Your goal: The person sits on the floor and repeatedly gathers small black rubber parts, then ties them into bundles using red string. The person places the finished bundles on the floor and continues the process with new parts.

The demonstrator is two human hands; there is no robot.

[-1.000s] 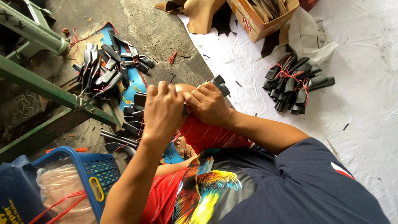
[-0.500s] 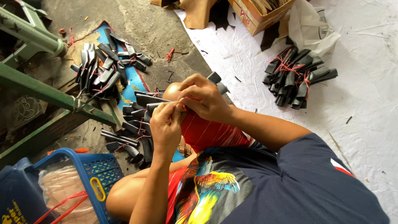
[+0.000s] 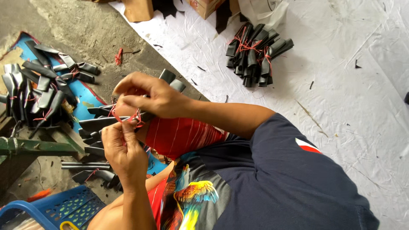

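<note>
My left hand [image 3: 123, 151] and my right hand [image 3: 149, 97] hold a bundle of black flat sleeve-like pieces [image 3: 102, 122] above my knee. Both hands pinch a thin red string [image 3: 128, 117] wound around the bundle. The far ends of the bundle [image 3: 172, 81] stick out past my right hand. My right hand is on top, my left hand below it. I wear red shorts [image 3: 181, 136] and a dark shirt [image 3: 272, 183].
A tied pile of black pieces [image 3: 255, 55] lies on the white sheet [image 3: 341, 85] at upper right. Loose black pieces [image 3: 38, 85] lie on a blue mat [image 3: 87, 96] at left. More pieces [image 3: 87, 168] lie below. A blue basket [image 3: 59, 211] is at bottom left; cardboard boxes [image 3: 204, 5] are at the top.
My left hand dropped lower and my right hand moved on top. The red string now stretches between my fingers around the bundle. The view shifted closer.
</note>
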